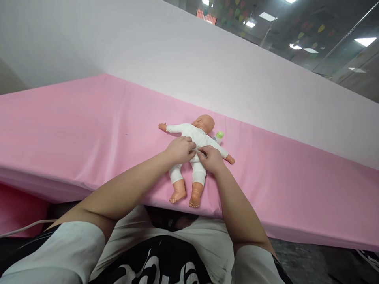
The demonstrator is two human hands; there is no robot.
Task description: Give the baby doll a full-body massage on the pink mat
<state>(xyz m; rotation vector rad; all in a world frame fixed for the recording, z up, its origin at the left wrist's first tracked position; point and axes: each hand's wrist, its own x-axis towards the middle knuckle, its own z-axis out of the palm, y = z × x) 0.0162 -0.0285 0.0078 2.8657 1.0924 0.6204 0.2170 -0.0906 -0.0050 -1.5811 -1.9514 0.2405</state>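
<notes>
A baby doll (204,139) in white clothing lies stretched out on the pink padded bench (142,118), its head toward the wall and its bare feet toward me. My left hand (181,150) is closed at the doll's waist, fingertips pinching the white cloth. Facing it from the other side, my right hand (212,158) pinches the same cloth, and the fingertips of both hands nearly meet. What exactly lies between them is partly hidden. Beside the doll's shoulder lies a small clear bottle (218,137) with a green cap.
A pale wall (207,71) rises behind the bench, with glass panels (281,35) above it. The bench's front edge is close to my lap. At the lower left are a red block-like object (20,209) and a white cable (26,228).
</notes>
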